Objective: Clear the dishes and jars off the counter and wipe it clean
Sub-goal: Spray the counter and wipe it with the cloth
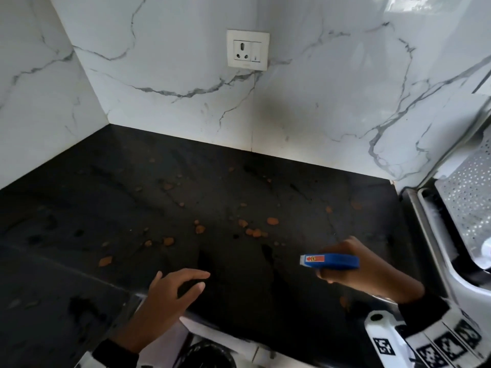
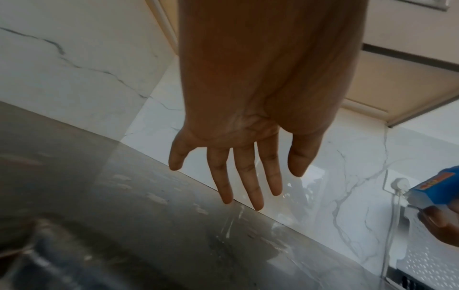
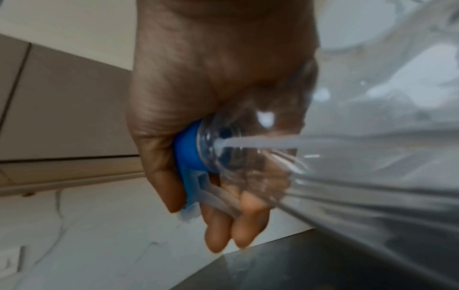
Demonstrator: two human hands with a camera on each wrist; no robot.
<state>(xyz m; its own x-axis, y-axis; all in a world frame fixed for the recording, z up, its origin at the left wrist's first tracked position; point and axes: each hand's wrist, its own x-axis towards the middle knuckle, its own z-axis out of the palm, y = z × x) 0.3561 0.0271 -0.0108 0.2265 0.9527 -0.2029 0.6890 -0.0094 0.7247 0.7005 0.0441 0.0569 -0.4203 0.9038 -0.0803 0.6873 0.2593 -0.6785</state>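
Note:
The black stone counter (image 1: 111, 203) carries several orange-brown food spots (image 1: 199, 229) across its middle, and no dishes or jars stand on it. My right hand (image 1: 353, 272) grips a clear spray bottle with a blue trigger head (image 1: 330, 261), its nozzle pointing left over the counter. In the right wrist view my fingers (image 3: 223, 231) curl round the bottle's neck (image 3: 223, 149) and trigger. My left hand (image 1: 175, 285) hovers over the counter's front edge, fingers straight and spread, holding nothing. The left wrist view shows that open palm (image 2: 238, 121) above the counter (image 2: 99, 196).
White marble walls meet in a corner behind the counter. A wall socket (image 1: 248, 49) sits on the back wall. A perforated steel dish rack (image 1: 467, 205) and sink edge lie at the right. A round dark opening (image 1: 207, 354) shows below the counter's front edge.

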